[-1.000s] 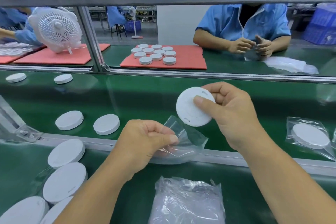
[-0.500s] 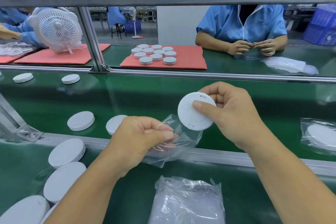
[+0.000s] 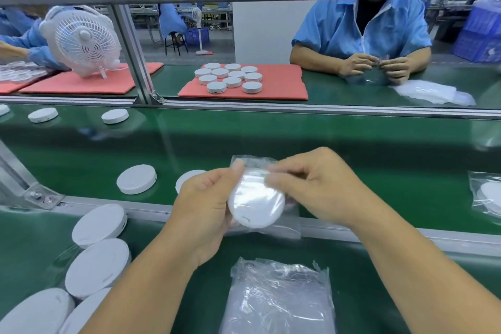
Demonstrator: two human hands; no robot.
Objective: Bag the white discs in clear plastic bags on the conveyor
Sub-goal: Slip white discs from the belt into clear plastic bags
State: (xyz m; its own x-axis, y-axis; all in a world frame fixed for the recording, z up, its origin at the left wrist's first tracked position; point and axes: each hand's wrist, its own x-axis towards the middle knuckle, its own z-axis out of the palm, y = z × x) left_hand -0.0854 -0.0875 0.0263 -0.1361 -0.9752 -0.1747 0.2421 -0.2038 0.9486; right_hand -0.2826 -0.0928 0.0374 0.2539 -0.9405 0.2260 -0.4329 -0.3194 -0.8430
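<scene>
Above the conveyor's near rail, the left hand (image 3: pixel 206 198) grips the clear bag (image 3: pixel 271 228) around the white disc (image 3: pixel 256 202) while the right hand (image 3: pixel 311 184) pinches the bag's mouth, seemingly to seat the disc fully.

A green worktop (image 3: pixel 352 92) is seen beyond an aluminium post (image 3: pixel 132 54), with red mats (image 3: pixel 282 84), a white fan (image 3: pixel 81 39), blue crates (image 3: pixel 479 35) and a white wall (image 3: pixel 260 30) behind.

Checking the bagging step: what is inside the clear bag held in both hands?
One white disc sits inside the clear bag. The left hand covers its left edge; its back face is hidden.
</scene>
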